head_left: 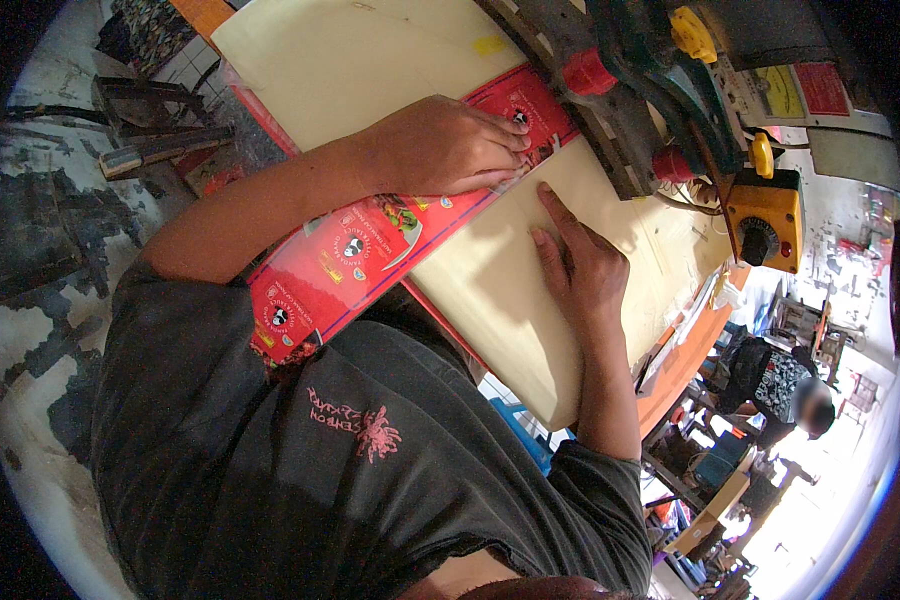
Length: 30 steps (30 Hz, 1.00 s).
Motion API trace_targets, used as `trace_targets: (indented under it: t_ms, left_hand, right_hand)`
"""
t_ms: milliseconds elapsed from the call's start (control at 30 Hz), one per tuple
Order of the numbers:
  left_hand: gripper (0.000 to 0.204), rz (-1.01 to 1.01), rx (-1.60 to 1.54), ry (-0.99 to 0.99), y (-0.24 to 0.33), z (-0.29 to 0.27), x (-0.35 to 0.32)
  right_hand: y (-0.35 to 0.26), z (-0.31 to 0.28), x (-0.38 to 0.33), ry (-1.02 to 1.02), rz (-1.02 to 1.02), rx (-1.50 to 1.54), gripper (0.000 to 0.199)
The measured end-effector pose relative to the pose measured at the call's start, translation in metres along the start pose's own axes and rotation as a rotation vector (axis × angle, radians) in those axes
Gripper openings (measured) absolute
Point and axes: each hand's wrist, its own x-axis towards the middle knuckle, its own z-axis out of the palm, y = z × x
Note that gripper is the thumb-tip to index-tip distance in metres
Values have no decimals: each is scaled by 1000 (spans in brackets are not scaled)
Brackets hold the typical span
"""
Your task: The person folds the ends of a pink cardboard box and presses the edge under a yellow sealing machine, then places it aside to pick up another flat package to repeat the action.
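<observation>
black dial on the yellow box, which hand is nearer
The right hand: it is over the cream board, left of the black dial. The left hand is farther left, on the red film.

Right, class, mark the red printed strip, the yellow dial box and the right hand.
Red printed strip (355,250), head view: its exposed middle.
Yellow dial box (778,212), head view: front face.
Right hand (590,268), head view: back of hand.

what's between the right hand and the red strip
Only bare cream surface lies between the right hand and the red strip, in the head view.
</observation>
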Motion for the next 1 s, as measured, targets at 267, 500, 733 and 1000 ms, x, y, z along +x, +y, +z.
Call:
trace_targets:
  t_ms: [267, 500, 733, 1000]
  left_hand:
    - [33, 4, 2, 3, -1, 1, -1]
    - [31, 21, 17, 9, -1, 0, -1]
    - [31, 10, -8, 18, -1, 1, -2]
    - [31, 9, -9, 17, -1, 0, -2]
  right_hand:
    - [1, 1, 0, 7, -9, -13, 51]
    - [-2, -1, 1, 3, 1, 2, 50]
    - [2, 2, -1, 29, -20, 1, 51]
    - [0, 1, 0, 36, -20, 24, 51]
